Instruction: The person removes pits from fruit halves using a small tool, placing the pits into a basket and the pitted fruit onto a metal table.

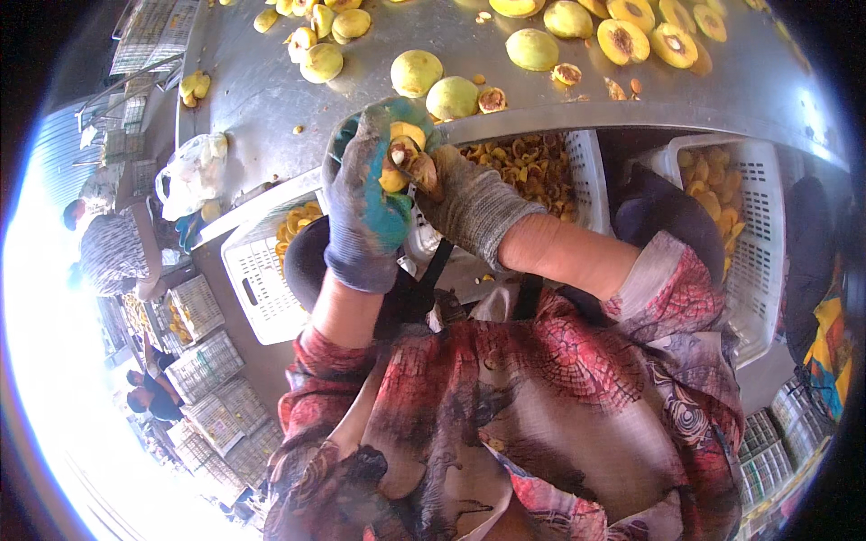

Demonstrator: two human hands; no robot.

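Observation:
My left hand (365, 203), in a grey-blue knit glove with a teal coating, grips a cut yellow peach (407, 131) just in front of the steel table's edge. My right hand (473, 199) wears a grey knit glove and is closed against the same fruit. Between the hands, a small curved tool (402, 151) appears to sit in the peach's brown centre; its handle is hidden by my right fingers. Two pale yellow-green peach halves (452, 97) lie cut side down just beyond my hands, beside a brown peach pit (492, 100).
More peach halves (622, 42) and scraps are on the steel table (264, 101). Below its edge stand white plastic crates of peach pieces, at left (260, 287), centre (587, 176) and right (761, 223). A plastic bag (195, 172) hangs near the left corner. Other people (111, 250) are at far left.

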